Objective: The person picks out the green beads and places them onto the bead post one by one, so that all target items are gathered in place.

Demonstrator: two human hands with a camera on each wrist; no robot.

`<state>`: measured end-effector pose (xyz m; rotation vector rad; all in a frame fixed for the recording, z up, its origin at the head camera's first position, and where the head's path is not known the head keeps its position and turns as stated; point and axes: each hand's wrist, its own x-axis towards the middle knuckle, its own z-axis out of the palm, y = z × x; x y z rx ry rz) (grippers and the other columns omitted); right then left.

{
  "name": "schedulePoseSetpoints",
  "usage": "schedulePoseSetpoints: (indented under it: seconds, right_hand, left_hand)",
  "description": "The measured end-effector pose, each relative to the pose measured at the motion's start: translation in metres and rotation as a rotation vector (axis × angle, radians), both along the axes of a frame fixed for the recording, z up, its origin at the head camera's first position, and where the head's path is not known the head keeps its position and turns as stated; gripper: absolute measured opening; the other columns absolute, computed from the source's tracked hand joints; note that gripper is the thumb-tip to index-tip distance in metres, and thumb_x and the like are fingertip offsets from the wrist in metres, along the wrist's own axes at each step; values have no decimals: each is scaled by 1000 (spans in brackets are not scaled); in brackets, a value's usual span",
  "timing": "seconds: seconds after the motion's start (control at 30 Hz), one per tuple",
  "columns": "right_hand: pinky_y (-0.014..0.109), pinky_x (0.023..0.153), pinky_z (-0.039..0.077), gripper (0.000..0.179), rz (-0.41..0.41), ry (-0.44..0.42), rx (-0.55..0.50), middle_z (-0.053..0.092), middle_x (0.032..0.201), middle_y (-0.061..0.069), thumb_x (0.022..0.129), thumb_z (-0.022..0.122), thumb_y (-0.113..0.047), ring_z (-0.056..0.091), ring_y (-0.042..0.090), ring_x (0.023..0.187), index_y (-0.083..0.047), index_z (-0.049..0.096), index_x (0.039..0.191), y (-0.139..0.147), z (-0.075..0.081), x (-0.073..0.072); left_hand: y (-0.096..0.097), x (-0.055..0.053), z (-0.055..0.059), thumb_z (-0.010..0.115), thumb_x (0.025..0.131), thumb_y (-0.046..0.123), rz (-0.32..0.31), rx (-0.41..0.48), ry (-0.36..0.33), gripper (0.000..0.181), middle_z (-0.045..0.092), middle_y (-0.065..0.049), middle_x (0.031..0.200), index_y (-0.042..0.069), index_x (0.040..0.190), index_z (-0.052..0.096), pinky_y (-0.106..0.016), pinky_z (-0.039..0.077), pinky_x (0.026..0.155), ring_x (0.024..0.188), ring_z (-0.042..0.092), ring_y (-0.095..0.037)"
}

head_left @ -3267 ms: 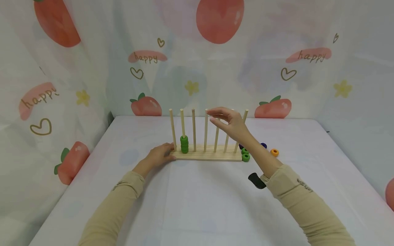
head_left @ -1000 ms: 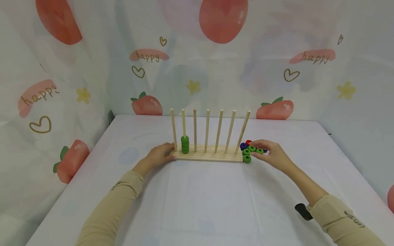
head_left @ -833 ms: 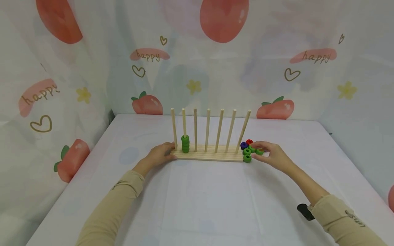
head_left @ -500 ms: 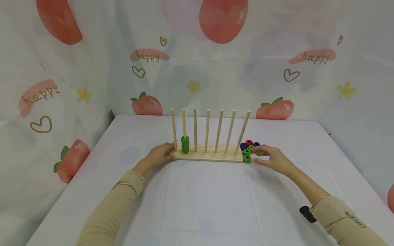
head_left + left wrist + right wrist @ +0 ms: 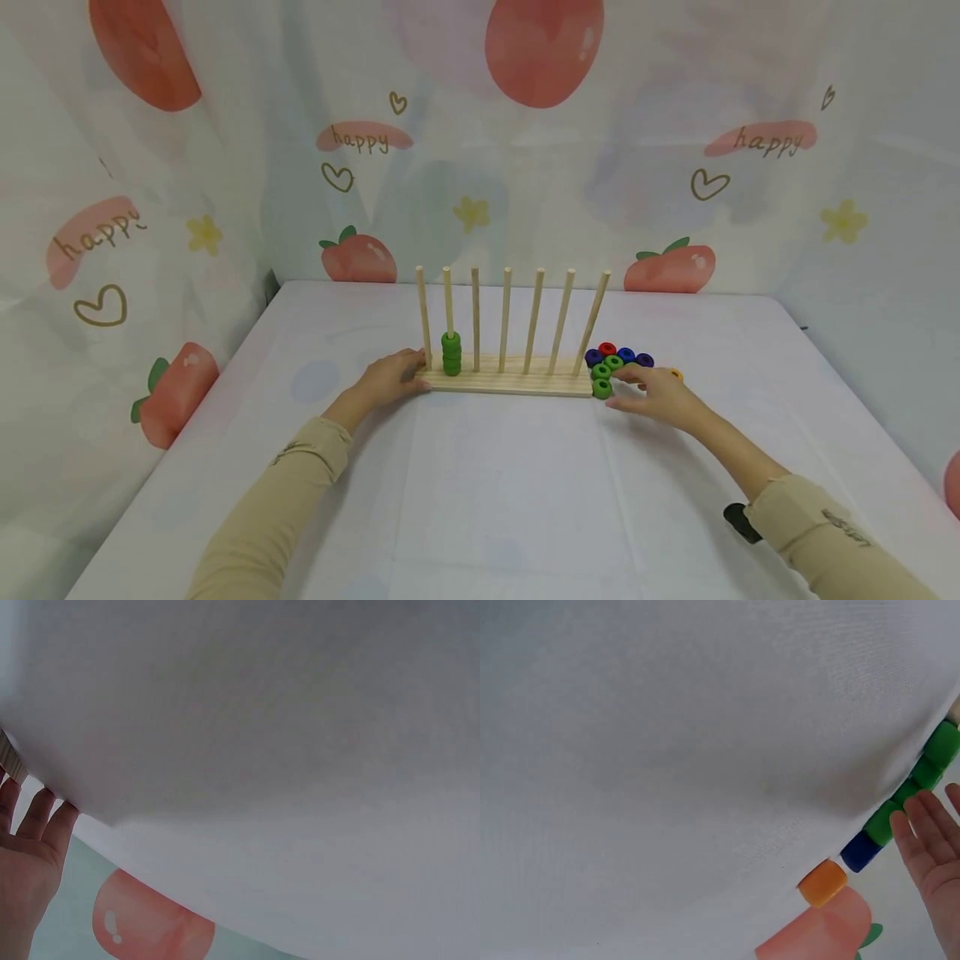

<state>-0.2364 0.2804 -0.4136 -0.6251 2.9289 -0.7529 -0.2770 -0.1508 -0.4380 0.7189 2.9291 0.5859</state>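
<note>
Lowered a little toward the near side with the right hand (image 5: 663, 398) since half a second ago, uncovering just beyond its back a shiny orange ring-shaped bead (image 5: 678, 375) and more of a round dark-blue bead (image 5: 644, 360). Parted at thumb and fingers; perhaps touching a bead under the fingertips, too hidden there to tell. Just left of those fingertips, clustered round green beads (image 5: 602, 372) beside the right end of a long pale wooden base (image 5: 517, 383) with seven slim wooden pegs (image 5: 505, 321). Gripped, same as before, at the opposite end by the left hand (image 5: 388, 379), thumb in front and fingers behind, near a short stack of glossy green rings (image 5: 452, 354). Seen only from the head: a round red bead (image 5: 607, 349) beyond the right fingertips. Shown only at the right wrist: a fourth loose green bead (image 5: 881, 823) against the fingers.
</note>
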Motion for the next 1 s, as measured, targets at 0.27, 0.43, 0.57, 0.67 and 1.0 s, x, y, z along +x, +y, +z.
schedulePoseSetpoints:
  seconds: [0.27,0.43,0.57,0.67,1.0]
  right_hand:
    - [48,84,54,43,-34,44,7,67,102,24,80,75,-24,64,38,97,10,63,105,-3,-8,-5]
    - [44,80,56,35,-59,33,-26,68,98,22,81,74,-18,65,35,92,9,65,100,-5,-13,-9]
    - [41,76,57,33,-79,51,-36,69,91,19,80,75,-21,67,31,85,7,67,94,-9,-17,-13]
    - [41,74,57,36,-108,69,-20,70,86,17,79,76,-26,66,29,82,7,68,91,-12,-17,-15]
    - [42,73,56,40,-168,36,20,70,84,17,78,77,-32,65,27,79,6,69,89,-14,-14,-18]
  left_hand:
    - [2,-2,0,65,88,33,-6,-3,8,64,55,-16,132,-1,138,45,-51,44,98,122,52,-36]
    - [1,-3,-1,65,88,33,-10,-8,3,63,55,-18,132,-1,138,45,-50,44,99,122,52,-36]
    - [-1,-3,-2,65,88,34,-3,-20,-5,63,54,-18,133,0,137,46,-51,43,99,123,51,-37]
    - [-2,-3,-3,66,87,34,0,-8,-2,62,54,-17,133,1,137,47,-52,44,98,122,52,-37]
    - [-1,-3,-3,65,88,34,1,-1,-4,65,54,-18,134,0,139,44,-53,44,98,123,51,-37]
